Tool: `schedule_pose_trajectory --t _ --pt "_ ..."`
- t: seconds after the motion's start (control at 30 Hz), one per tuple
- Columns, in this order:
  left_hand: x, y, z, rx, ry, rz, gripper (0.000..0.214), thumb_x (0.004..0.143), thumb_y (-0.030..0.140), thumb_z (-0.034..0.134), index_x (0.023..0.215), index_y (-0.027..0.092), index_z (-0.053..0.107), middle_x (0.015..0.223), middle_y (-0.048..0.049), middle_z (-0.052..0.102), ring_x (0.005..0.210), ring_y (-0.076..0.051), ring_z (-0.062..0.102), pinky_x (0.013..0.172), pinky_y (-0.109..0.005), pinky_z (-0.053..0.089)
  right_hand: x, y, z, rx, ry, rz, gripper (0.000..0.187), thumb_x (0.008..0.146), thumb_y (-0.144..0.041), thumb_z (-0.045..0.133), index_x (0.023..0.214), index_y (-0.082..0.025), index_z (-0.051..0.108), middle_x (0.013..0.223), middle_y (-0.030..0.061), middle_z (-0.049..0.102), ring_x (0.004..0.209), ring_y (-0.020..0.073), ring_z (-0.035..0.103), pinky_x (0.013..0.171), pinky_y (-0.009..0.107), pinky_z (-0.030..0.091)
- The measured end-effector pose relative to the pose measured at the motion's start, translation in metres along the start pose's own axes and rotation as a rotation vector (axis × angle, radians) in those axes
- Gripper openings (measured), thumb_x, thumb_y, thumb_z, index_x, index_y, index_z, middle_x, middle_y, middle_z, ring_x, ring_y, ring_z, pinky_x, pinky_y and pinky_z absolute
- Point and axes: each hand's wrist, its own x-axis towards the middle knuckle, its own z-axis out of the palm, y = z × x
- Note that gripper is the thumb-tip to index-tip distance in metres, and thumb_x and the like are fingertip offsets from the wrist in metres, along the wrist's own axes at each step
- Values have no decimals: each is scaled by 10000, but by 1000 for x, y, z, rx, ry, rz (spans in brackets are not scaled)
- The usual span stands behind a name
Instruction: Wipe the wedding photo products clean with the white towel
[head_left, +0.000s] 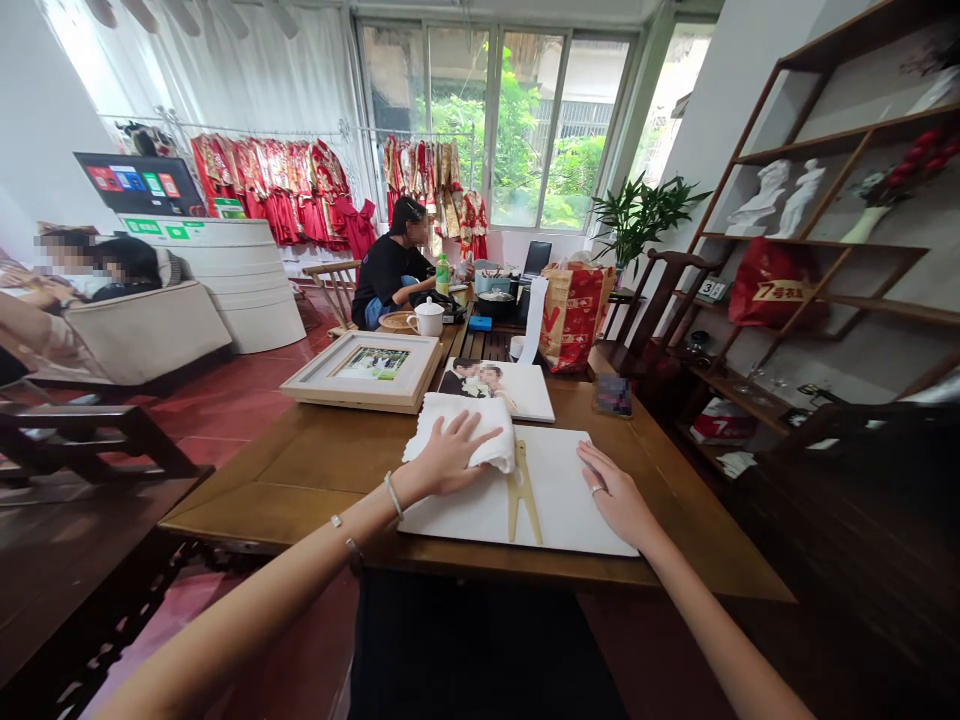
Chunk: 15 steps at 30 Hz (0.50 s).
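A white board (559, 490), face down with a wooden easel stand (523, 492) on its back, lies on the wooden table (337, 455) in front of me. My left hand (448, 455) lies flat with spread fingers on a folded white cloth (459, 415), pressing it on the board's upper left part. My right hand (619, 495) rests open and flat on the board's right side, a ring on one finger.
Beyond the board lie a wedding photo print (499, 388) and a framed picture (366, 368). A red-patterned paper bag (571, 315), a white teapot (428, 317) and dishes stand farther back, where a person in black (390, 270) sits. Shelves line the right wall; sofa at left.
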Motion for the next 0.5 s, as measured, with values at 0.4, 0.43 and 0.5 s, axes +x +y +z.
schedule_pose_trajectory --t 0.4,0.43,0.5 --pt "-70 44 -16 -87 -43 79 792 773 341 564 1443 321 143 1512 -99 110 1360 -375 62 1013 -631 156 7 1 1 -12 9 -23 377 868 -269 425 1210 -199 568 1361 83 489 1295 225 398 1107 472 267" --pt "-73 44 -17 -94 -47 86 793 772 345 565 1442 326 142 1512 -95 115 1360 -374 66 1014 -631 153 7 1 1 -16 8 -21 381 867 -270 423 1210 -190 569 1361 91 487 1293 227 401 1105 471 271" --pt "-71 42 -18 -103 -38 90 762 790 353 547 1440 332 151 1509 -87 139 1359 -367 91 1015 -628 159 6 0 1 -22 11 -20 384 867 -270 418 1206 -182 573 1357 98 491 1290 231 404 1104 473 273"
